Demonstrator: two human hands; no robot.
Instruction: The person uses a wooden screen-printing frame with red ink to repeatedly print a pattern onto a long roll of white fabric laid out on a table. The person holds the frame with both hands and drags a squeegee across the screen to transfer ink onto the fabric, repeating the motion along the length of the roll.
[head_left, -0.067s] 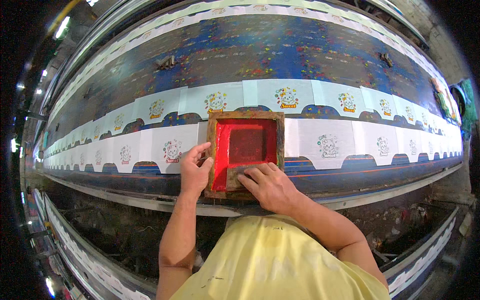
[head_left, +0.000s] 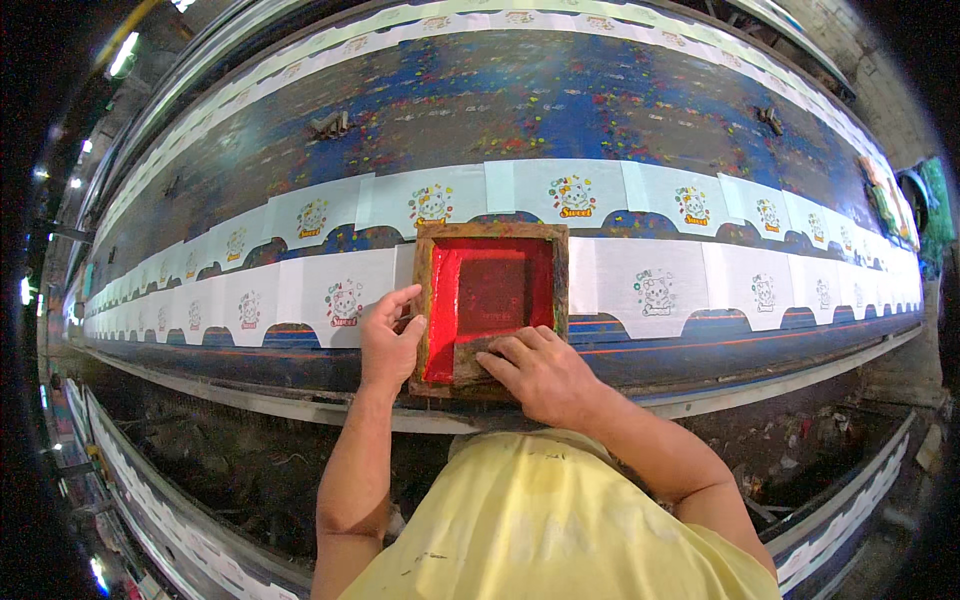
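A wooden screen-printing frame lies flat over the near row of white fabric pieces. Bright red ink coats its mesh, around a darker rectangle in the middle. My left hand grips the frame's left side, thumb and fingers at the edge. Inside the near end of the frame, my right hand is closed over a wooden squeegee, which lies crosswise against the near side. The piece beneath the frame is mostly hidden. Beside it, a white fabric piece carries a thin green and dark cartoon print.
Behind runs a row of pale blue fabric pieces with fuller coloured prints. The long dark table is speckled with paint and bears small dark lumps. A metal rail edges its near side. Another table stands lower left.
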